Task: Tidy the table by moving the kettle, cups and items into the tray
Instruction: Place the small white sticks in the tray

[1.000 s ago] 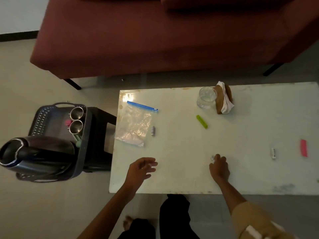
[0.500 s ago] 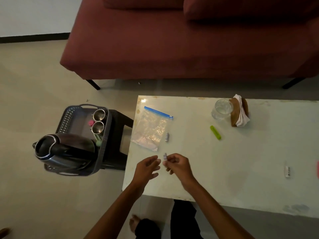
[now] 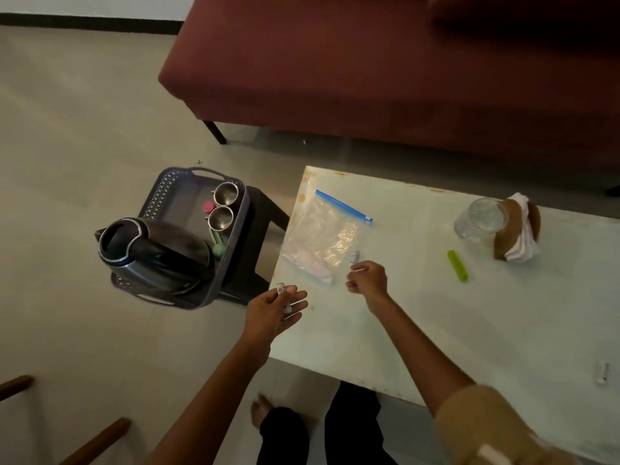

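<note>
My left hand (image 3: 275, 310) hovers off the table's left edge, near the tray, and holds a small white piece (image 3: 280, 288) in its fingers. My right hand (image 3: 367, 280) rests on the white table (image 3: 436, 323) with curled fingers. Its fingertips touch a second small white piece (image 3: 354, 256) beside the zip bag (image 3: 322, 239); I cannot tell whether it grips it. The dark tray (image 3: 157, 196) stands on a low stool left of the table. It holds the black kettle (image 3: 151, 253), two steel cups (image 3: 226, 193), a pink item (image 3: 208, 206) and a green item (image 3: 218, 249).
On the table lie a green stick (image 3: 457, 265), a glass (image 3: 481, 219), a brown napkin holder (image 3: 516, 234) and another small white piece (image 3: 602, 371) at the right edge. A maroon sofa (image 3: 369, 72) stands behind. My legs are under the table's near edge.
My right hand picked a white piece off the table and passed it to my left hand. The left hand moved toward the tray; the right reached the piece beside the bag.
</note>
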